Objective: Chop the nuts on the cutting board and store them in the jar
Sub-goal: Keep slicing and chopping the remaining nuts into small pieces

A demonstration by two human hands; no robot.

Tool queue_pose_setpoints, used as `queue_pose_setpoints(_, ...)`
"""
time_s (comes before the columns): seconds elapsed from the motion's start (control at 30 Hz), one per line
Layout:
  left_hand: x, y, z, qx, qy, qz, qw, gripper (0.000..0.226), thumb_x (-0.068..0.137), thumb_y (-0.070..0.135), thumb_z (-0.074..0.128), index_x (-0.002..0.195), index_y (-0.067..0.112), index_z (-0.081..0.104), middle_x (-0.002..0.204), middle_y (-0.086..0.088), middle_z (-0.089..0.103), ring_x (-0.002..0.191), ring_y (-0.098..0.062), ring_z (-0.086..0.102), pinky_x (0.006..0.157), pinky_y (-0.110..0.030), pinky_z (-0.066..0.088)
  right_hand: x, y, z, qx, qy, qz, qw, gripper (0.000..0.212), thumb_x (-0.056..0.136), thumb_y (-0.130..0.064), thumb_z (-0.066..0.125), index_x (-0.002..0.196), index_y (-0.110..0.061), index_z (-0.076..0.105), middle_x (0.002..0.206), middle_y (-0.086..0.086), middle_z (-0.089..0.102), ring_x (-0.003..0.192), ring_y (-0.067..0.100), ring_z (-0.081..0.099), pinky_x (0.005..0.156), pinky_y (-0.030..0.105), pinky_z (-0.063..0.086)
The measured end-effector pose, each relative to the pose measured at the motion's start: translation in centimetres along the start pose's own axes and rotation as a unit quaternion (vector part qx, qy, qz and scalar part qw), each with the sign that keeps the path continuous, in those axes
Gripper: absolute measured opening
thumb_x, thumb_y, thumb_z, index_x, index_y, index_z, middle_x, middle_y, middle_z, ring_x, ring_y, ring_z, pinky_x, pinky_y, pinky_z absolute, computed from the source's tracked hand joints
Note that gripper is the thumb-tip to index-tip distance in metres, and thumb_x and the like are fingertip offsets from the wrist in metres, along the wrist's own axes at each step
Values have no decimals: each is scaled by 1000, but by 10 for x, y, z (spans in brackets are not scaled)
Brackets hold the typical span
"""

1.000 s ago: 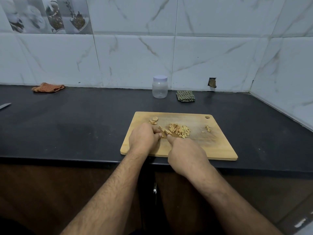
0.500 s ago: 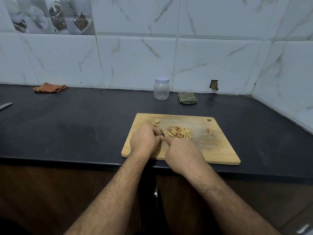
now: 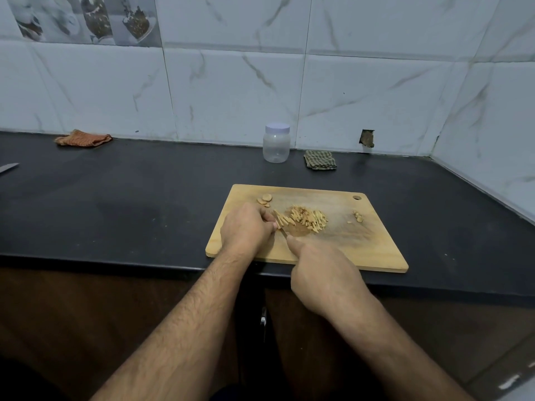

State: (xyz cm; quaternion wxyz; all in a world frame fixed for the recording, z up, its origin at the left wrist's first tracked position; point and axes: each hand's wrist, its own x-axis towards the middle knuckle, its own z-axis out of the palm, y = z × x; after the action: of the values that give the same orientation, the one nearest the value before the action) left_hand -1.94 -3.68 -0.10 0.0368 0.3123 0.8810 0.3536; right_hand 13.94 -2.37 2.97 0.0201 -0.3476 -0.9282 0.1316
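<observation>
A wooden cutting board (image 3: pixel 362 250) lies at the front edge of the black counter. A pile of slivered nuts (image 3: pixel 308 219) sits in its middle, a few whole nuts (image 3: pixel 265 199) at its far left, several bits (image 3: pixel 358 217) at the right. My left hand (image 3: pixel 246 230) pinches a nut at the pile's left edge. My right hand (image 3: pixel 324 273) grips a small knife (image 3: pixel 284 233); only a short piece of blade shows beside the left fingers. A clear plastic jar (image 3: pixel 276 143) with a white lid stands closed by the back wall.
A green checked cloth (image 3: pixel 320 160) lies right of the jar, an orange cloth (image 3: pixel 83 138) at the far left by the wall. A metal blade tip (image 3: pixel 8 168) pokes in at the left edge. The tiled wall turns a corner on the right.
My right hand has drawn back toward me, away from the pile, exposing the blade tip. My left hand stays at the pile's left edge. The camera has tilted slightly.
</observation>
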Motion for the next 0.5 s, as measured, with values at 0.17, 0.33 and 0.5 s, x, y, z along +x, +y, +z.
queue_pose_setpoints(0.17, 0, 1, -1, 4, -12, -2, 1000, 17, 86, 33, 73, 70, 32, 67, 85, 16, 67, 85, -8, 59, 62, -26, 39, 10, 1, -2, 15, 21, 10, 1000, 71, 92, -6, 45, 155, -33, 27, 129, 5, 59, 115, 25, 55, 84, 36, 52)
queue_pose_setpoints(0.33, 1, 1, -2, -8, -17, -7, 1000, 10, 86, 32, 72, 76, 30, 72, 84, 16, 68, 83, -7, 58, 57, -25, 37, 16, -2, -7, 41, 30, 13, 999, 69, 91, -7, 46, 153, -32, 31, 134, 3, 58, 119, 23, 54, 90, 35, 51)
queue_pose_setpoints(0.5, 2, 0, -1, -17, -21, -12, 1000, 9, 86, 32, 72, 78, 28, 74, 80, 15, 68, 76, -4, 56, 54, -24, 35, 22, -4, -6, 56, 32, -2, 998, 66, 92, -9, 45, 152, -35, 33, 136, 1, 57, 121, 23, 54, 94, 35, 50)
